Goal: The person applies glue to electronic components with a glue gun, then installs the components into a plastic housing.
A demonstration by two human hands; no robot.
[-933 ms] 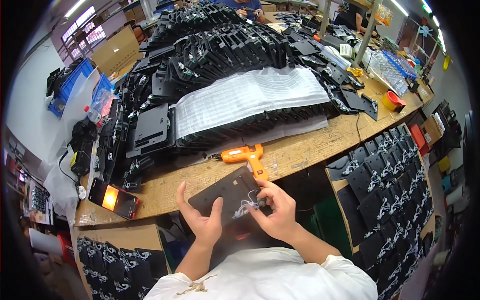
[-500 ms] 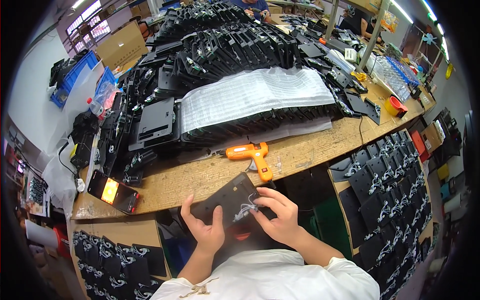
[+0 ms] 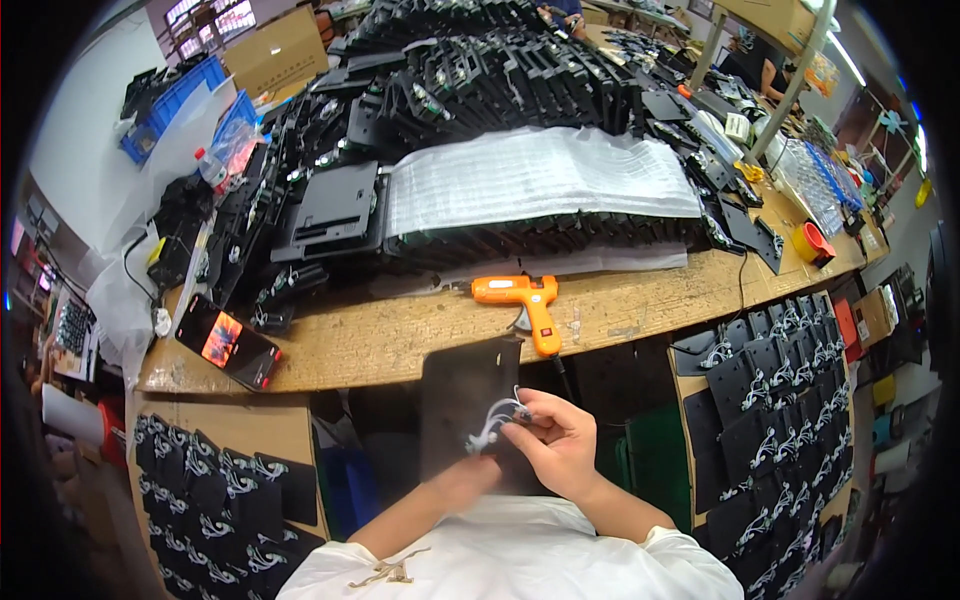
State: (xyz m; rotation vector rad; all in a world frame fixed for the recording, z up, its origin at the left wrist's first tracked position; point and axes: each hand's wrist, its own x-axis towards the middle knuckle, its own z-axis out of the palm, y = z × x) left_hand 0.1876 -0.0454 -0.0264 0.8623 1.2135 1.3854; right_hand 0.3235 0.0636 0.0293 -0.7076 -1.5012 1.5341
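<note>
Fingers of R hand (image 3: 562, 448) pinch white wires (image 3: 488, 428); L hand (image 3: 464, 483), blurred, now down at bottom of blk panel (image 3: 455, 395), grip can't tell. Panel's swung squarer, by counter (image 3: 630, 308) front edge, wires prob. handier.

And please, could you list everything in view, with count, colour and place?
Bench: one, brown, centre
Near panel: one, black, with white wires, lower centre
Glue gun: one, orange, bench front
Phone: one, dark, bench left
Stacked panels: many, black, bench rear
Packing sheet: one, white, over stacked panels
Wired panels: many, black, boards below, both sides
Large carton: one, brown, back left
Crates: at least two, blue, back left
Bottle: one, clear, red-capped, left
Other people: at least two, dark clothes, back
Shirt: one, white, bottom edge
Left hand: one, bare, blurred, panel's lower edge
Right hand: one, bare, at the wires
</note>
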